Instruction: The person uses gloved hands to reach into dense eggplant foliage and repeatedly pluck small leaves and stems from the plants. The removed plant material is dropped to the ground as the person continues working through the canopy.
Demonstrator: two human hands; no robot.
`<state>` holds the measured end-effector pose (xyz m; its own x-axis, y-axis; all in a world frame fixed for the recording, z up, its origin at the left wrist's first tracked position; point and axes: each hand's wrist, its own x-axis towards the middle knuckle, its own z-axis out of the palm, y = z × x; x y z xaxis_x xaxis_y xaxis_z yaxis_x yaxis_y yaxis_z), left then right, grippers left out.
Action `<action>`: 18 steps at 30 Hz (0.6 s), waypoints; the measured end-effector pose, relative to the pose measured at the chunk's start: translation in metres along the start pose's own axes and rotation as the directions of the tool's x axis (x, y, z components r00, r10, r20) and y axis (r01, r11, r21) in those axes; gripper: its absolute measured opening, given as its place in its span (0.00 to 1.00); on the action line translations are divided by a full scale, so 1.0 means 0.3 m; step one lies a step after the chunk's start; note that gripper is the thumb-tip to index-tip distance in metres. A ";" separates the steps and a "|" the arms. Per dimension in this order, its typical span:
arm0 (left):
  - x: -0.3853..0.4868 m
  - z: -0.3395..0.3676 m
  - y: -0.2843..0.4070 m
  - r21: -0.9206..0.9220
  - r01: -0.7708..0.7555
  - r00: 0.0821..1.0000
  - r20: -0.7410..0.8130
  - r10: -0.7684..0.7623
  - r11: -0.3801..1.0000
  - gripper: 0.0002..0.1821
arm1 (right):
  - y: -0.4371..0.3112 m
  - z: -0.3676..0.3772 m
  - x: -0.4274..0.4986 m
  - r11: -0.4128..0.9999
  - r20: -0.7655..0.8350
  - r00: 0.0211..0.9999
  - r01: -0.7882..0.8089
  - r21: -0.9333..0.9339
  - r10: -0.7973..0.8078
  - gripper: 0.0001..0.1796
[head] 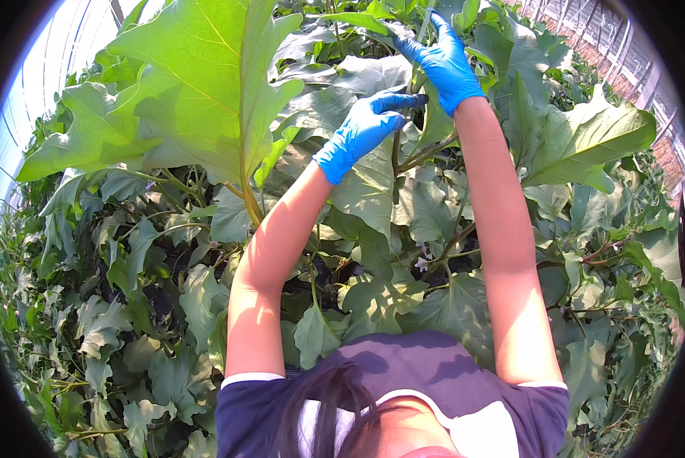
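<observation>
In front of me stand eggplant plants with broad lobed leaves. My left hand point(368, 131), in a blue disposable glove, reaches toward an upright plant stem point(396, 150). Its forefinger stretches past the stem while the thumb sits lower, so whether it grips anything is unclear. Higher and to the right is my right hand point(446, 66), gloved the same way. Its thumb and a finger spread on either side of a pale string point(427, 24) that runs up out of view. Its other fingers are hidden, and a firm hold on the string cannot be made out.
A large sunlit eggplant leaf point(199, 86) rises close on the left. Another big leaf point(591, 143) spreads right of my right forearm. Pale purple flowers point(422, 263) hang between my arms. Translucent greenhouse film point(19, 137) curves along the left; a brick-coloured wall point(611, 57) runs at upper right.
</observation>
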<state>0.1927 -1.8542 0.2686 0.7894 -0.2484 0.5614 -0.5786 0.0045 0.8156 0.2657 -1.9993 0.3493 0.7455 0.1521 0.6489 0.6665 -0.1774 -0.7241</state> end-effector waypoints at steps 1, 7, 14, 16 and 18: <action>0.000 -0.007 0.009 -0.046 -0.003 0.999 0.049 0.006 0.999 0.15 | -0.005 -0.013 0.009 0.995 -0.028 0.996 -0.088 0.049 0.090 0.39; 0.032 -0.089 0.014 -0.406 0.315 0.944 0.039 -0.329 0.858 0.16 | -0.111 -0.062 -0.123 0.750 -0.059 0.998 0.054 0.659 -0.020 0.27; -0.005 -0.143 -0.040 -0.364 0.361 0.917 -0.028 -0.398 0.858 0.18 | -0.269 0.025 -0.207 0.906 0.398 0.816 0.350 0.239 -0.420 0.25; 0.002 -0.141 -0.054 -0.480 0.370 0.891 -0.059 -0.450 0.796 0.17 | -0.316 0.056 -0.142 0.893 0.464 0.801 0.448 -0.046 -0.378 0.22; 0.015 -0.129 -0.065 -0.446 0.307 0.910 -0.121 -0.396 0.841 0.15 | -0.349 0.099 -0.069 0.404 0.209 0.611 0.704 -0.584 -0.763 0.20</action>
<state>0.2154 -1.8180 0.2608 0.9726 -0.1102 0.2049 -0.1532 0.3595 0.9205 0.1807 -1.9550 0.4048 -0.0521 0.4317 0.9005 0.7916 -0.5319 0.3008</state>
